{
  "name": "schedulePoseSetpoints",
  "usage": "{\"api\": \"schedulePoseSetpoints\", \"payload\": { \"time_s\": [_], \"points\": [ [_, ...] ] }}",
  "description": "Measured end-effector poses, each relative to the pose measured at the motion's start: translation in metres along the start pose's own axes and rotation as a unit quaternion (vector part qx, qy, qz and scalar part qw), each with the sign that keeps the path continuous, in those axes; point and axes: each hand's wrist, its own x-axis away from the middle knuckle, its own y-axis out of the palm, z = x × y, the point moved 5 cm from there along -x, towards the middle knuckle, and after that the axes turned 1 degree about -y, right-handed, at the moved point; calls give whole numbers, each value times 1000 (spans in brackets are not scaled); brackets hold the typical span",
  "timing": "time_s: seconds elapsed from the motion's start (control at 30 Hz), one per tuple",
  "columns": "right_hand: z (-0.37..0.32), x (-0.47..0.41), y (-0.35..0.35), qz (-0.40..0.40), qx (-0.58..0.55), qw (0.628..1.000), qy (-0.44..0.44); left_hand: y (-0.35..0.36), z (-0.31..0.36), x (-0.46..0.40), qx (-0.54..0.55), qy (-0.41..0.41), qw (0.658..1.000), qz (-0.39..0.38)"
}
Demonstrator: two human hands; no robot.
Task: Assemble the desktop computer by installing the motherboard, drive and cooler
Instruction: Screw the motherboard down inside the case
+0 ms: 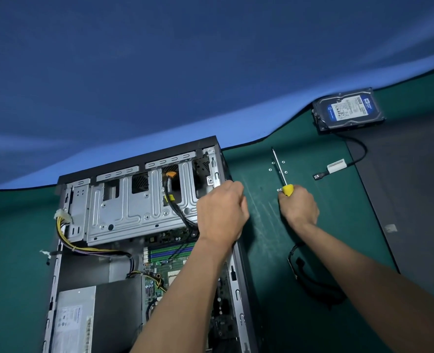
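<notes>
Open computer case [139,225] lying on green mat [287,250], motherboard [170,261] seated inside.
Right hand [298,207] grasps yellow-handled screwdriver [283,178] among loose screws [277,163]; left hand [221,212] curled at case's right edge, contents unclear. Hard drive [348,110] at mat's far right edge.

Open computer case [139,225] lies flat, motherboard [170,261] inside; hard drive [348,110] apart.

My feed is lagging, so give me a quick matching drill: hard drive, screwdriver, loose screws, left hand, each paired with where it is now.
Things:
1. hard drive
2. screwdriver
3. loose screws
4. left hand

Places:
A. at the case's right edge
B. scattered on the green mat by the shaft
C. far right corner of the mat, cable attached
D. gripped by the right hand

Pairs: 1-C, 2-D, 3-B, 4-A
</notes>
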Motion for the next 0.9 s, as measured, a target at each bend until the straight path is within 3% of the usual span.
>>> {"api": "schedulePoseSetpoints", "payload": {
  "time_s": [0.23, 0.43, 0.53, 0.6, 0.73, 0.9],
  "points": [
    [4, 18, -12, -38, -175, 984, 11, -1, 2, 1, 22, -4, 999, -28],
    [-33, 64, -48, -107, -301, 945, -67, -3, 4, 4, -12, 19, 999, -49],
    [-57, 89, -68, -142, -318, 931, -113, -11, 0, 5, 60, -31, 993, -92],
    [-72, 104, -76, -164, -338, 916, -138, -15, -3, 6, 166, -86, 972, -145],
    [-95, 130, -80, -215, -354, 890, -192, -31, -7, 14, 372, -147, 894, -202],
    [-115, 153, -67, -266, -346, 875, -211, -47, -32, 33, 518, -227, 787, -244]
  ]
}}
